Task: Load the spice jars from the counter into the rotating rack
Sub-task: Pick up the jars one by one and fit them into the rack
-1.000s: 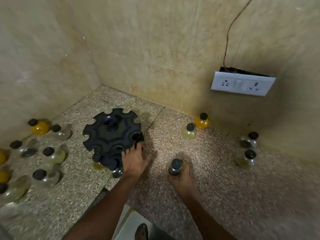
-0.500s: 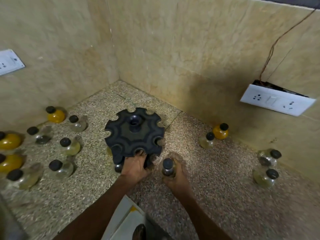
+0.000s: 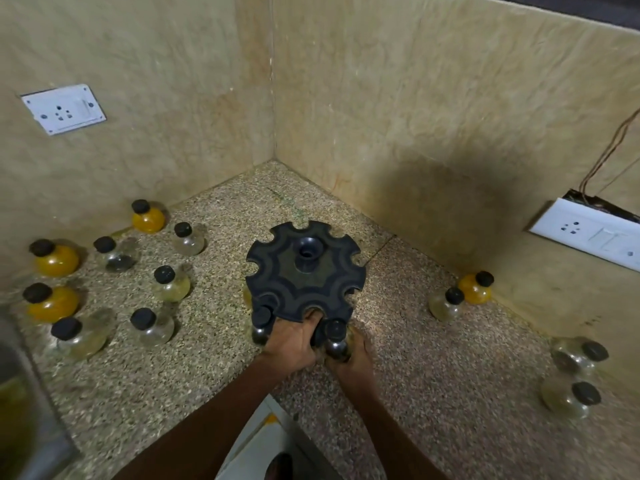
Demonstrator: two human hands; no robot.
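A black rotating rack (image 3: 306,275) with notched slots stands in the counter's corner. My left hand (image 3: 293,336) grips its near edge, fingers curled into a front notch. My right hand (image 3: 353,355) holds a black-capped glass jar (image 3: 336,337) right against the rack's near right notch. Another dark-capped jar (image 3: 260,322) hangs in the near left slot. Several loose jars stand at the left, among them yellow ones (image 3: 55,259) and clear ones (image 3: 152,327). At the right stand a clear jar (image 3: 446,304), a yellow jar (image 3: 476,288) and two clear ones (image 3: 577,355).
The speckled stone counter (image 3: 450,393) meets tiled walls on both sides. Socket plates hang on the left wall (image 3: 63,108) and the right wall (image 3: 588,233), the latter with loose wires. A metal sink edge (image 3: 20,410) shows at the bottom left. The counter's front edge runs between my arms.
My right hand has carried the jar left and forward from the open counter up to the rack's near right notch. The left hand has kept its hold on the rack. The view has panned left.
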